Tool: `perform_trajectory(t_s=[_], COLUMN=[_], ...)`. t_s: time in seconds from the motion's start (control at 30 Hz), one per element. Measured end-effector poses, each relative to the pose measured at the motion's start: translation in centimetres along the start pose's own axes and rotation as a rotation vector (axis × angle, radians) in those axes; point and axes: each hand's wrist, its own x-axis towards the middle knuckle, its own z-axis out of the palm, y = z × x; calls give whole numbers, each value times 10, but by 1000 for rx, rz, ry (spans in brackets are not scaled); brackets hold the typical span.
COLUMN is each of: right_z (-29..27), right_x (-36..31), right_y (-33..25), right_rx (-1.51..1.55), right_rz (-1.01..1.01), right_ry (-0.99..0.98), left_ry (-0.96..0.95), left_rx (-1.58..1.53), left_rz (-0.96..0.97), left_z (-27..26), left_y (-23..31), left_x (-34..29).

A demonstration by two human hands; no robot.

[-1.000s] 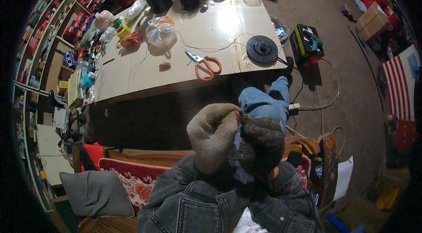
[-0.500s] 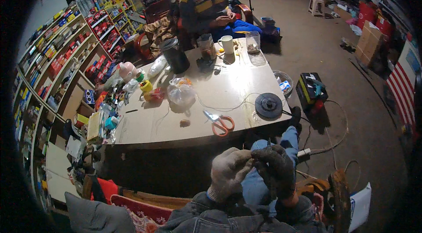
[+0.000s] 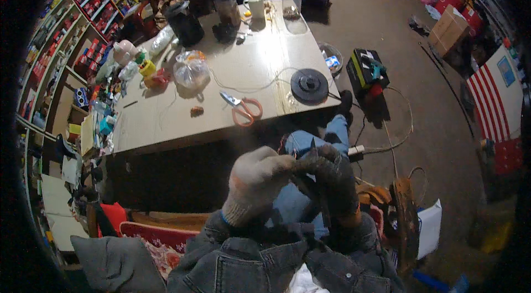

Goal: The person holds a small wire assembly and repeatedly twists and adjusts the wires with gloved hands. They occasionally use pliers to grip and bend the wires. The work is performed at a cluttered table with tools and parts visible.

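Where the pale tabletop (image 3: 146, 132) spreads ahead, a bulging clear plastic bag (image 3: 191, 73) sits at eleven o'clock from the left hand (image 3: 255, 174), probably kept out of the forearms' way. A small brown lump (image 3: 197, 111) lies below it, between ten and eleven. Near twelve, orange-handled scissors (image 3: 236, 103) rest by the table edge, handles nearer the wearer, likely for easy reach. The light-gloved left hand is closed, thumb and fingers seemingly pinching a thin strand (image 3: 284, 141), which shows just past the fingertips at about one o'clock. Next comes a dark pointed thing (image 3: 313, 143), its tip at eleven o'clock from the dark-gloved right hand (image 3: 332, 170), whose curled fingers appear to grip it, perhaps upright for control. The hands meet over the lap, presumably to steady the strand; their contact is too dark to read. A black reel (image 3: 310, 95) lies well beyond the right hand, near twelve.
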Motion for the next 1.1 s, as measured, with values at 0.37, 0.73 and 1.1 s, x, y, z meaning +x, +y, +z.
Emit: perform_trajectory(t_s=[0.37,0.73,1.1], right_z=[18,29,20], right_x=[1,1,6], right_y=[-10,-3,1], right_rx=[-93,41,64], right_rz=[-79,-155,-18], right_ry=[61,199,125], left_ry=[77,232,175], left_rx=[-195,-309,-259], left_rz=[-166,-340,-263], left_z=[-2,13,13], left_y=[-2,-2,-3], left_x=[-12,-6,-3])
